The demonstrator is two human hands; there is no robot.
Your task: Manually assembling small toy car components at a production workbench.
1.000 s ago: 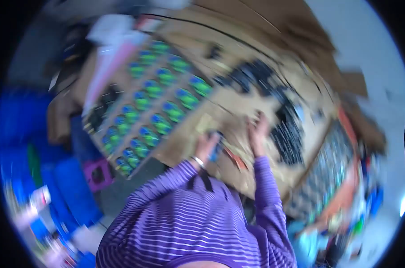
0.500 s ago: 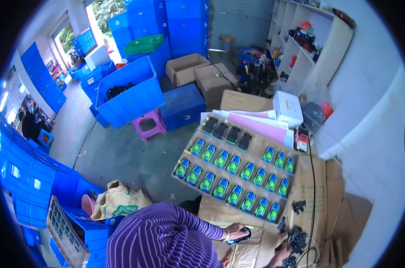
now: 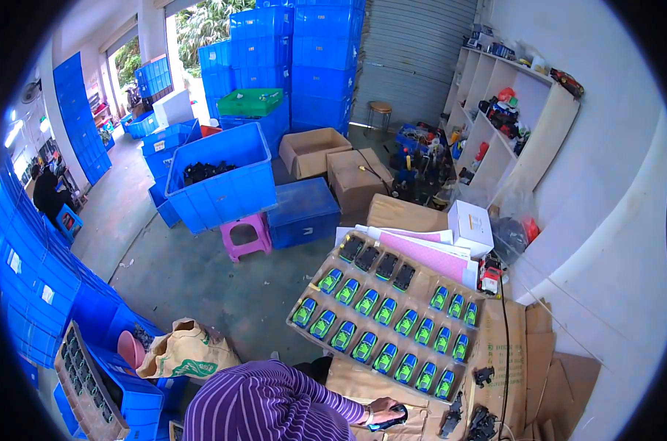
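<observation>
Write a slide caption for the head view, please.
The left hand grasps a dark object near a tray of blue-and-green toy cars.

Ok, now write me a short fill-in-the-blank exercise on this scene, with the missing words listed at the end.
1. The hand in view, which holds a dark toy piece, is the person's ____ one.
2. Four pieces at the far left end of the tray are ____, unlike the blue-and-green toy cars.
3. The plastic stool below the open blue bin is ____.
4. The person's striped sleeve is white and ____.

Missing words: left; black; pink; purple.
</observation>
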